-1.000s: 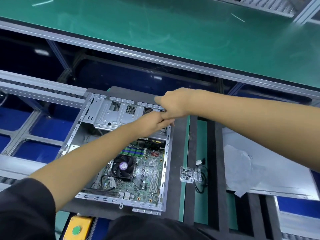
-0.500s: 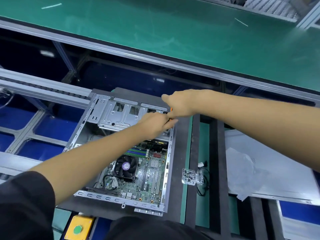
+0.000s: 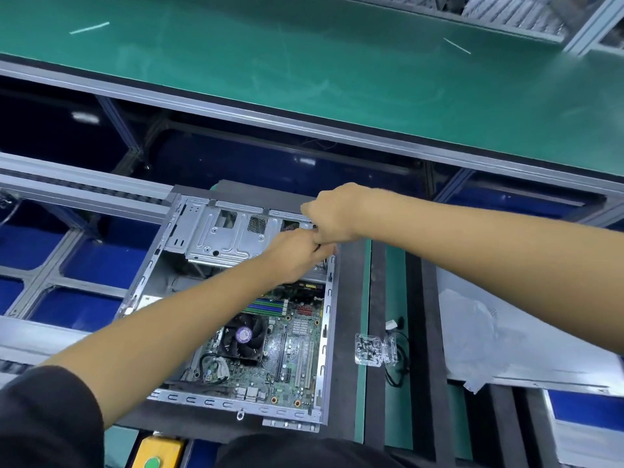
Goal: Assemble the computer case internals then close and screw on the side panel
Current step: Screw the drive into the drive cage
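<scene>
My hands barely shifted, still bunched together over the case corner. They hide whatever they grip; I cannot tell. A clear packet lies beside.

No text, brand or number can be read anywhere in the view. The round purple sticker on the fan hub may carry print, but it is too small and blurred to make out. The board shows only tiny marks that cannot be read, and the yellow box at the bottom edge, with its green button, bears no legible label.
</scene>
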Demonstrator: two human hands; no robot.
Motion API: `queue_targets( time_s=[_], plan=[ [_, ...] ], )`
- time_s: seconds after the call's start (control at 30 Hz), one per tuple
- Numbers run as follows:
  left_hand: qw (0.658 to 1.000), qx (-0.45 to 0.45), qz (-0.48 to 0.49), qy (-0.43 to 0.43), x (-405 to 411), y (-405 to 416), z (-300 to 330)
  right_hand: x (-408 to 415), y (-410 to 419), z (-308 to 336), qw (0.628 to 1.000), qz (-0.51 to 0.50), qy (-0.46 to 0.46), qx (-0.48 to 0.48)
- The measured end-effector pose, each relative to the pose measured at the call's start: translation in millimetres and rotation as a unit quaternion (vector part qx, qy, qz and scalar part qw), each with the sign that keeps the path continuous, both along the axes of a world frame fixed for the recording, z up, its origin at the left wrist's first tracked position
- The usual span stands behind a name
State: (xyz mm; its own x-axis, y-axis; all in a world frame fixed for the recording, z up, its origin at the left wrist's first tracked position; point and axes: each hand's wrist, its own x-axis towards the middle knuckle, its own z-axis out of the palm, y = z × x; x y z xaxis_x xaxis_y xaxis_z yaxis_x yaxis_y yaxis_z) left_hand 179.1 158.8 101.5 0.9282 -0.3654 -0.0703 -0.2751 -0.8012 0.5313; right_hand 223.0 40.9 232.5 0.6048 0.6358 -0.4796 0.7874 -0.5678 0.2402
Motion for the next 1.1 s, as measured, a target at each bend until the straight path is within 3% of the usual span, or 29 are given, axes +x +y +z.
queue_targets(
  time_s=[0.13, 0.2, 0.3, 0.4, 0.47, 0.6, 0.67, 0.8, 0.9, 1.0, 1.1],
  plan=[
    [0.987, -0.065, -0.096, 0.116, 11, 4, 12, 13, -14, 10, 0.974, 0.225, 0.013, -0.007],
    [0.994, -0.011, -0.091, 0.059, 11, 1, 12, 14, -21, 9, 0.98, 0.196, 0.036, 0.024],
    [0.992, 0.078, 0.019, -0.097, -1, -11, 7, 7, -25, 0, 0.993, 0.01, 0.081, 0.08],
    [0.984, 0.086, 0.096, -0.124, -15, -25, -4, 2, -22, -10, 0.987, -0.109, 0.068, 0.095],
    [0.99, 0.064, 0.093, -0.088, -12, -26, -10, 2, -24, -8, 0.993, -0.065, 0.05, 0.09],
    [0.997, -0.035, -0.062, 0.008, 7, -13, 9, 15, -34, 6, 0.988, 0.154, 0.033, 0.011],
    [0.997, -0.01, -0.075, -0.017, 11, -11, 10, 17, -36, 7, 0.988, 0.139, 0.067, 0.024],
    [0.987, 0.073, 0.056, -0.134, 4, -26, 4, 14, -41, 3, 0.986, -0.08, 0.119, 0.084],
    [0.98, 0.087, 0.077, -0.159, -2, -31, -8, 7, -36, -5, 0.981, -0.153, 0.099, 0.072],
    [0.998, -0.009, 0.001, -0.068, 4, -19, -10, 6, -36, -6, 0.984, -0.102, 0.11, 0.099],
    [0.994, -0.065, -0.084, 0.014, 15, -11, 5, 16, -41, 7, 0.994, 0.069, 0.066, 0.056]
  ],
)
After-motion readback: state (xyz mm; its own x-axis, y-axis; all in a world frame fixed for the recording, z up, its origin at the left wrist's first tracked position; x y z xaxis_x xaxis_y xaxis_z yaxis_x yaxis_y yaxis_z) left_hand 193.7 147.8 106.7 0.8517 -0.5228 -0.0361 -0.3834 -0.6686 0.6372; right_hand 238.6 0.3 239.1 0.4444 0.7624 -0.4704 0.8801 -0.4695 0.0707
